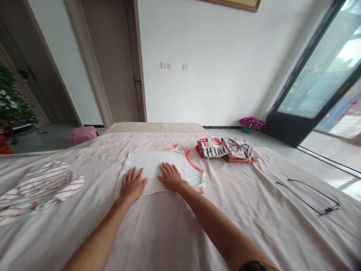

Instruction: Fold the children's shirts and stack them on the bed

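A white garment (153, 163) with orange-pink trim lies folded on the pale pink bedsheet (175, 233). My left hand (132, 185) rests flat on its near left part, fingers spread. My right hand (170, 176) lies flat on the garment's middle, fingers stretched out towards the far side. Neither hand holds anything. The trimmed edge (194, 162) runs along the garment's right side, past my right hand.
A red-and-white striped garment (39, 188) lies crumpled at the left. A pile of folded clothes (227, 149) sits at the far right of the bed. A black cable (310, 195) lies on the sheet at the right. A pink stool (84, 134) and potted flowers (251, 123) stand on the floor beyond.
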`<state>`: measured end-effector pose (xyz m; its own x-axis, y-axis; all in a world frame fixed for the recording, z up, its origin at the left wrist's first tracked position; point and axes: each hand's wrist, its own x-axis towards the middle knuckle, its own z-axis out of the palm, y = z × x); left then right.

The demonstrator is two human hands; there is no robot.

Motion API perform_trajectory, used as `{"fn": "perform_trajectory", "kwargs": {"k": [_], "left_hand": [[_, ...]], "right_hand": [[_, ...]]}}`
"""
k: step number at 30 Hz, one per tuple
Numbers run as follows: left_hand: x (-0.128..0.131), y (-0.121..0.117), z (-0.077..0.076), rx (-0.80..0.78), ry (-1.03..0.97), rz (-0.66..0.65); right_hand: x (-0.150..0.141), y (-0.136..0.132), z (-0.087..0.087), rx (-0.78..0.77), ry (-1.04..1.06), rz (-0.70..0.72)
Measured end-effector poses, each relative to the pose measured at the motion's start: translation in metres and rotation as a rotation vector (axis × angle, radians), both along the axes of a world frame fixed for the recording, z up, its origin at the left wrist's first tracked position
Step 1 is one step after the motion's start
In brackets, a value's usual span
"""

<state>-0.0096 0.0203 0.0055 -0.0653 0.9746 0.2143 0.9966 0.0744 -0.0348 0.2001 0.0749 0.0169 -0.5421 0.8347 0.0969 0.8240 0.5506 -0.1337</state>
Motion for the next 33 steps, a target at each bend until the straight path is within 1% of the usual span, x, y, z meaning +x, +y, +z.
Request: {"fn": "perform_trajectory", "kwargs": {"k": [2, 4, 6, 8, 10, 11, 13, 16, 18, 20, 22, 23, 26, 29, 31, 33], "left_hand": [[-0.01, -0.003, -0.001, -0.002, 0.024, 0.028], [-0.017, -0.006, -0.001, -0.022, 0.033, 0.055], [-0.019, -0.008, 0.001, -0.04, 0.038, 0.072], [-0.018, -0.009, 0.001, -0.029, 0.05, 0.072], [-0.016, -0.01, 0.001, 0.001, 0.066, 0.061], [-0.015, -0.01, 0.0, 0.011, 0.073, 0.057], [-0.014, -0.01, -0.001, 0.012, 0.079, 0.062], [-0.013, -0.008, -0.003, -0.001, 0.06, 0.08], [-0.013, -0.008, -0.002, 0.006, 0.049, 0.078], [-0.013, -0.008, 0.0, 0.007, 0.052, 0.074], [-0.013, -0.008, 0.002, -0.001, 0.06, 0.073], [-0.012, -0.008, 0.003, -0.005, 0.064, 0.075], [-0.012, -0.008, 0.004, -0.005, 0.077, 0.081], [-0.012, -0.007, 0.002, 0.004, 0.087, 0.08], [-0.012, -0.007, 0.002, 0.006, 0.088, 0.08], [-0.013, -0.007, 0.001, 0.001, 0.089, 0.079]], "right_hand": [[0.039, 0.011, 0.002, 0.037, -0.043, -0.069], [0.081, 0.02, 0.004, 0.033, -0.085, -0.195], [0.118, 0.025, 0.006, 0.021, -0.103, -0.273], [0.145, 0.026, 0.008, 0.032, -0.111, -0.315], [0.157, 0.025, 0.012, 0.053, -0.133, -0.331], [0.157, 0.025, 0.015, 0.071, -0.147, -0.33], [0.148, 0.027, 0.021, 0.134, -0.153, -0.313], [0.112, 0.034, 0.027, 0.216, -0.1, -0.21], [0.081, 0.042, 0.027, 0.205, -0.061, -0.116], [0.052, 0.055, 0.022, 0.174, -0.05, -0.045], [0.031, 0.072, 0.015, 0.126, -0.053, 0.001], [0.026, 0.082, 0.011, 0.092, -0.055, 0.011], [0.026, 0.114, 0.006, 0.009, -0.056, -0.044], [0.044, 0.139, 0.009, 0.02, -0.082, -0.142], [0.059, 0.148, 0.014, 0.012, -0.116, -0.18], [0.073, 0.15, 0.019, -0.007, -0.141, -0.2]]}}
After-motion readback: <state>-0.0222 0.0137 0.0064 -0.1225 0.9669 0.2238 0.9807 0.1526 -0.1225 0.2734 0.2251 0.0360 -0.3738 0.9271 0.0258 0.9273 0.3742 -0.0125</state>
